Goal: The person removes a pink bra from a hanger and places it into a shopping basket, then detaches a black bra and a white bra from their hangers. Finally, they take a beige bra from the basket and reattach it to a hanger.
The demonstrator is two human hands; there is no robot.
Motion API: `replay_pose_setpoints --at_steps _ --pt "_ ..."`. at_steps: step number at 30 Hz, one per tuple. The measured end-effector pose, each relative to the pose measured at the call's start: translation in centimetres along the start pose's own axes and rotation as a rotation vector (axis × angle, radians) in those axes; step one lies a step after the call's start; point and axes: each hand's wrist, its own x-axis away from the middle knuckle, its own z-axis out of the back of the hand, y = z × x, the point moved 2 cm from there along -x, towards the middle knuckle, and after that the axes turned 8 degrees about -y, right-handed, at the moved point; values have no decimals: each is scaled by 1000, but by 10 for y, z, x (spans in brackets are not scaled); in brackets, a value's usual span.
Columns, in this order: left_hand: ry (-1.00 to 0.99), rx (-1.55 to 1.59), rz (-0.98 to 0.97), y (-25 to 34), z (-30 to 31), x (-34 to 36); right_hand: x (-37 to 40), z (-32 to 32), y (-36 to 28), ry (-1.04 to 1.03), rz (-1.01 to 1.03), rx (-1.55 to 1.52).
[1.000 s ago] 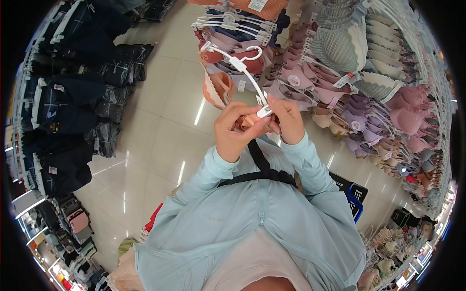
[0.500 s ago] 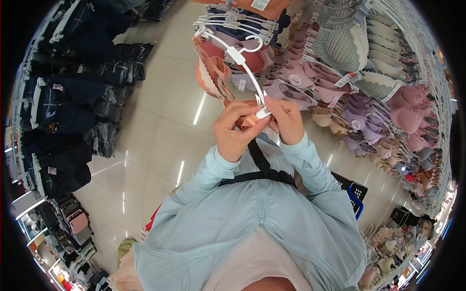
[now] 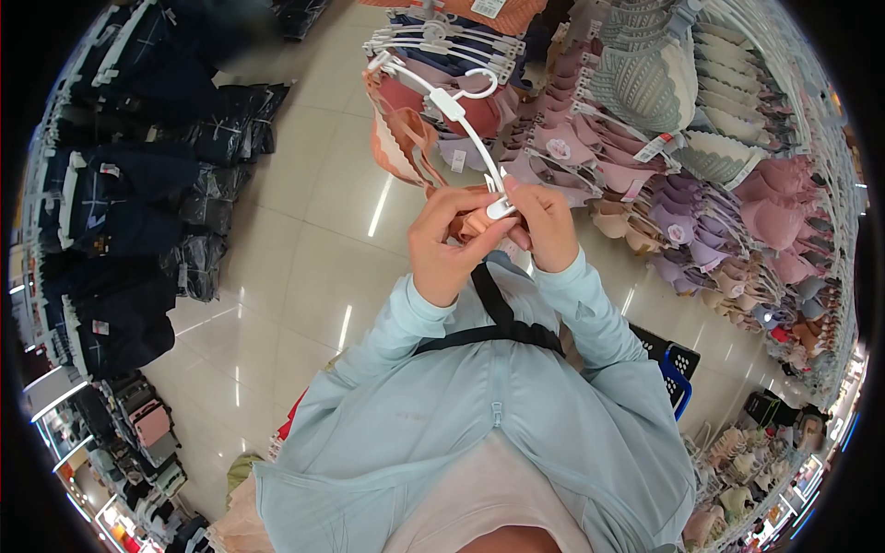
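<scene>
Two hands meet at the near end of a white hanger (image 3: 449, 104), where the step in hand looks to be work on a peach bra (image 3: 398, 147) at the clip (image 3: 501, 208); whether its fabric is being fixed there or freed, I cannot tell. Any move at that clip would, I judge, call for a firm pinch on the plastic while the cloth is guided by the fingers, with the far end kept from tipping so the bra does not slide. The left hand (image 3: 441, 241) grasps bunched peach fabric between thumb and curled fingers, its thumb pointing in toward the clip. The right hand (image 3: 553, 229) pinches beside the clip with thumb and forefinger; its other fingers are partly hidden. Both forearms, in pale blue sleeves (image 3: 576, 288), reach forward from bent elbows and slant inward, so the fingers come together ahead of the body, above the floor (image 3: 318, 249). From there the hanger slopes up and to the left, its hook (image 3: 495, 86) turned to the right, and the bra hangs by its far end, left of the hanger and near the racked bras (image 3: 553, 152).
</scene>
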Motion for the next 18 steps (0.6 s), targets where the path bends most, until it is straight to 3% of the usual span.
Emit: replay_pose_setpoints --at_steps 5,18 --pt "-44 142 31 5 -1 -4 -2 1 -6 -39 -16 -49" --pt "40 91 -13 -1 -3 -4 -6 -3 -8 46 -11 10"
